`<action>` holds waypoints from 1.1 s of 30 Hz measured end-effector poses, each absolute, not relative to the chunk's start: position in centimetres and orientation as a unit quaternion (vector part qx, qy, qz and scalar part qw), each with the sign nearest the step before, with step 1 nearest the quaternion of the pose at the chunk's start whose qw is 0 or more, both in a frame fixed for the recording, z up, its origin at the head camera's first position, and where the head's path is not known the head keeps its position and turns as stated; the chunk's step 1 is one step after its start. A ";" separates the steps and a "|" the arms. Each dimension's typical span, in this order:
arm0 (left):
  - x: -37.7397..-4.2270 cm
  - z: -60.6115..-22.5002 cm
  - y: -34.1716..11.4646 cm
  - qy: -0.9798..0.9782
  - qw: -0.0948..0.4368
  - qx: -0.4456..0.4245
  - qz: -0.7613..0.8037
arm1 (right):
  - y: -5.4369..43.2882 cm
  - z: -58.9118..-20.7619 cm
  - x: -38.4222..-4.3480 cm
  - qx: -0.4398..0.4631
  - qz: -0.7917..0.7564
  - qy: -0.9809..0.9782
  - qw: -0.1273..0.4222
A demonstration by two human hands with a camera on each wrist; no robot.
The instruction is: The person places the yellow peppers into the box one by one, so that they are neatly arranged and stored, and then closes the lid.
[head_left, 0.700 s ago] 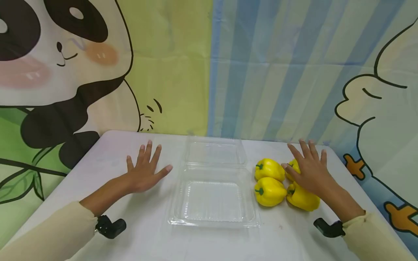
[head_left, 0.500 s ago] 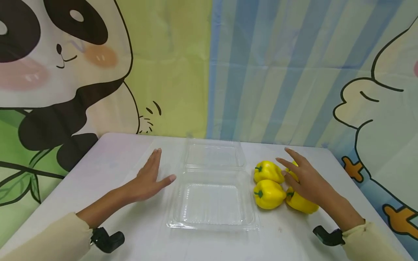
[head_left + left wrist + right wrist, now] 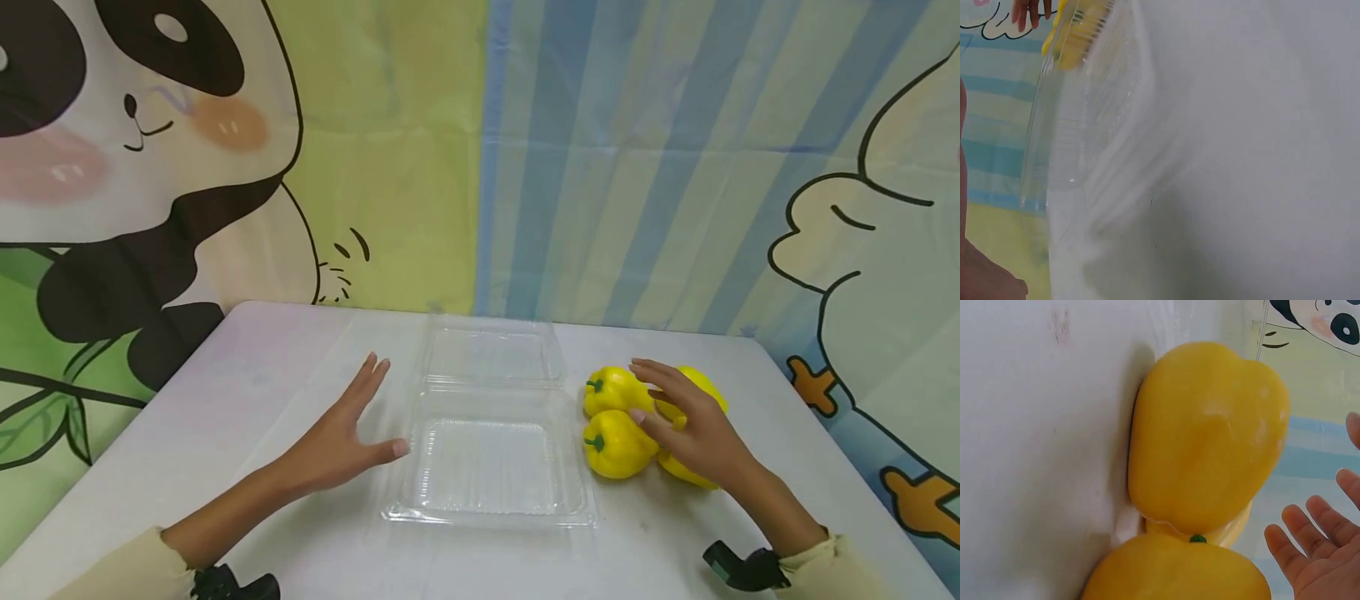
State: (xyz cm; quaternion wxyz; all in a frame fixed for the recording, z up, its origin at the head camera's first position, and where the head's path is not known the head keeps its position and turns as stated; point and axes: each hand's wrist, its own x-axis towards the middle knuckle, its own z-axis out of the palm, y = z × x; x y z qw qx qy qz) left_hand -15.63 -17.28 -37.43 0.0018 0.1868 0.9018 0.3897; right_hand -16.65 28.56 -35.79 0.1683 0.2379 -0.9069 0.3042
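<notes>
A clear plastic clamshell box (image 3: pixel 487 467) lies opened out on the white table, its lid (image 3: pixel 491 354) flat toward the back. To the box's left hovers my left hand (image 3: pixel 330 442), fingers stretched and thumb spread toward the box's rim, holding nothing. Several yellow bell peppers (image 3: pixel 618 444) are grouped right of the box. Above the right-hand ones is my right hand (image 3: pixel 693 425), partly hiding them. Its fingers are loosely extended; in the right wrist view they stay apart from the nearest yellow pepper (image 3: pixel 1210 437).
The white table (image 3: pixel 300 550) reaches back to a printed curtain (image 3: pixel 405 150) with a panda and blue stripes. Black wrist cameras sit on both wrists, such as the right camera (image 3: pixel 746 567).
My left hand has moved lower and nearer the box, its fingers closer together. The right hand has shifted left and down over the peppers, its fingers less spread. Box and peppers have stayed put.
</notes>
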 end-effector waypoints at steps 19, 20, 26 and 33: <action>-12.3 -39.3 -15.1 0.886 -0.021 0.231 0.400 | 28.3 -36.7 -15.9 0.267 0.261 -0.922 0.100; -12.2 -39.4 -15.1 0.887 -0.024 0.233 0.398 | 28.3 -36.6 -15.9 0.268 0.259 -0.923 0.099; -11.0 -40.2 -14.8 0.892 -0.044 0.233 0.384 | 28.4 -36.2 -16.0 0.263 0.263 -0.926 0.070; -10.6 -41.3 -14.2 0.891 -0.049 0.232 0.386 | 28.2 -36.1 -15.6 0.246 0.240 -0.939 0.027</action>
